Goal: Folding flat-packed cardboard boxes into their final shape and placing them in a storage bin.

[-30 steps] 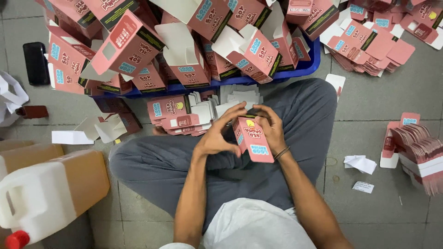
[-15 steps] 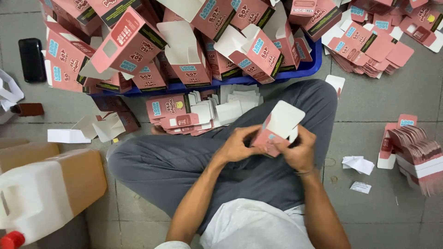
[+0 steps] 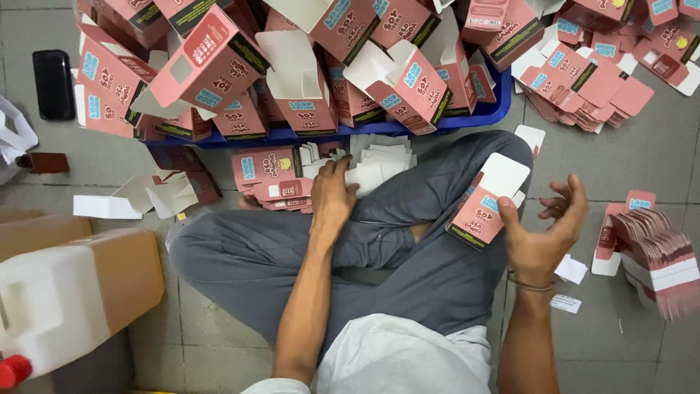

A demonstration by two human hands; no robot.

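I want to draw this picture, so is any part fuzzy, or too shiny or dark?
Head view: even, soft light, no glare, only faint shadows on the floor; the right hand and its box look slightly smeared; the left hand on the flat stack is sharper; edges bend a little.

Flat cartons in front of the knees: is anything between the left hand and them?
Nothing visible. The left hand already rests on the stack of flat cartons, fingers over its white flaps, above the grey trouser leg.

Pink cartons (image 3: 306,80) heaped in blue crate (image 3: 490,108)
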